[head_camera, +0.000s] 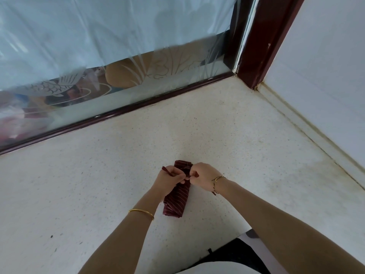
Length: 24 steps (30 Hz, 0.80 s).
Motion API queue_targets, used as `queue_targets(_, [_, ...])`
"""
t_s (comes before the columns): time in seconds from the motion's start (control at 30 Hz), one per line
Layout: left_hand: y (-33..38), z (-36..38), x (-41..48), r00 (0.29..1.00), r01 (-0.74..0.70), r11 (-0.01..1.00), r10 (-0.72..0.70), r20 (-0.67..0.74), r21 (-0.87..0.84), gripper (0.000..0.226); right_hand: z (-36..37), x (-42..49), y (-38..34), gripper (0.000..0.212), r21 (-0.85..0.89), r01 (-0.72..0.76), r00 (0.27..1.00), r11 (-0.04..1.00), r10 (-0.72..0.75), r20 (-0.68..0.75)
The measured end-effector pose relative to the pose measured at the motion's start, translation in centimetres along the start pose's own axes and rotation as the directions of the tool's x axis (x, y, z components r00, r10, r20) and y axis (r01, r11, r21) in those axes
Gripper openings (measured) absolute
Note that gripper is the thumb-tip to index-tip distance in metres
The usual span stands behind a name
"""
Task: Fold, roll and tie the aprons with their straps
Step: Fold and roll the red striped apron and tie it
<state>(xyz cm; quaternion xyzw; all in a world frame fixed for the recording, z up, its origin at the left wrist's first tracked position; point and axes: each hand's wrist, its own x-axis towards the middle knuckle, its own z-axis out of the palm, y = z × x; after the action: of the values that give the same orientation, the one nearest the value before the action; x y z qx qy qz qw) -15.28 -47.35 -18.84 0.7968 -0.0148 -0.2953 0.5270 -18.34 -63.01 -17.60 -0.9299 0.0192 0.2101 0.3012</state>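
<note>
A dark red apron with thin white stripes lies rolled into a tight bundle on the speckled white counter, its long axis pointing away from me. My left hand is closed on a thin red strap at the left of the roll's upper part. My right hand is fisted on the other strap end just to the right. Both fists meet over the roll, with the strap pulled short between them. The middle of the roll is hidden under my hands.
A frosted glass partition with a dark red frame runs along the far edge of the counter. A dark red post stands in the far right corner beside a white wall. The counter's near edge is at bottom right.
</note>
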Motion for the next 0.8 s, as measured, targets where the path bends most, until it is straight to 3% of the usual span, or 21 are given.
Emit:
queue_targets(0.13, [0.0,-0.4,0.2,0.997,0.074,0.993,-0.07,0.046,-0.094,0.009,0.3,-0.7,0.2,0.001,0.135,0.02,0.999,0.991,-0.024,0.028])
queue_targets(0.23, [0.0,-0.3,0.2,0.992,0.106,0.986,-0.096,0.08,-0.132,0.017,0.2,-0.8,0.3,0.013,0.148,-0.008,0.994,0.989,-0.008,0.112])
queue_targets(0.3, [0.0,-0.2,0.2,0.993,0.087,0.994,-0.081,0.089,-0.062,0.022,0.3,-0.7,0.2,0.022,0.229,-0.054,0.996,0.972,0.037,0.081])
queue_targets(0.4, [0.2,-0.1,0.4,0.991,0.029,0.999,-0.035,0.129,0.045,0.026,0.5,-0.5,-0.1,0.015,0.358,-0.041,0.991,0.933,0.083,-0.103])
queue_targets(0.5, [0.3,0.0,0.2,0.99,-0.035,0.993,0.019,0.137,0.113,0.024,0.9,-0.2,-0.4,0.021,0.254,0.003,0.998,0.967,0.012,-0.056])
queue_targets(0.6, [0.2,0.3,-0.1,0.992,-0.095,0.986,0.083,0.09,0.139,0.025,1.4,-0.2,-0.4,0.019,0.225,-0.013,0.999,0.974,0.022,-0.037])
queue_targets(0.8, [-0.8,1.0,-0.2,0.979,-0.119,0.986,0.137,-0.154,0.12,0.032,2.5,0.2,-0.3,0.015,0.291,-0.067,0.993,0.954,0.091,-0.069])
